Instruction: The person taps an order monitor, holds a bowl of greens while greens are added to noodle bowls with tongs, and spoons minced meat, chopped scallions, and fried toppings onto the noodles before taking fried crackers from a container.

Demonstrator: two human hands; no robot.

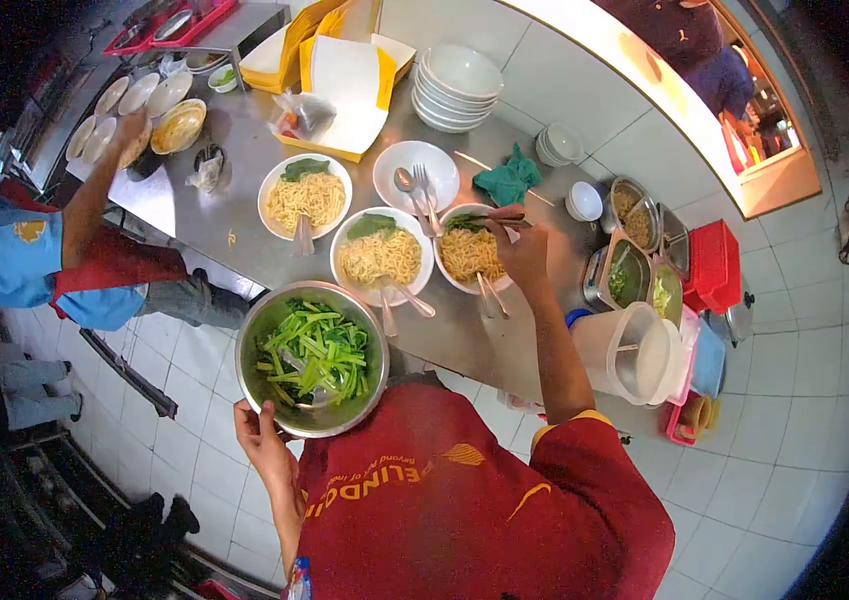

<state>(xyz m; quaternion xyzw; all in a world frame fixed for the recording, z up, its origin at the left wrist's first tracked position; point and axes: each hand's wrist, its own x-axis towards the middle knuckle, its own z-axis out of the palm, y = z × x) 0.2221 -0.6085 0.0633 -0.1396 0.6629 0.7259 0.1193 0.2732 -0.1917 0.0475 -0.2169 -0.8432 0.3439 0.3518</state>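
Note:
My left hand (266, 445) grips the rim of a steel mixing bowl (377, 385), its thumb over the edge. Cut green leafy vegetables (314, 345) and what looks like a metal utensil lie inside. Over the rightmost noodle bowl (444, 270), my right hand (522, 252) is closed around tongs (504, 214), their tips at dark greens on the noodles. Just left, another bowl of noodles (379, 258) carries a green leaf and cutlery on its rim. Farther left is a third noodle bowl (304, 200). Behind them, a white plate (409, 160) bears a fork and spoon.
Stacked white bowls (457, 90), yellow-edged cartons (344, 90) and a green cloth (507, 180) are at the back. On the right stand steel ingredient containers (631, 270), a plastic tub (619, 345) and a red box (712, 265). A co-worker (64, 250) reaches among bowls at left.

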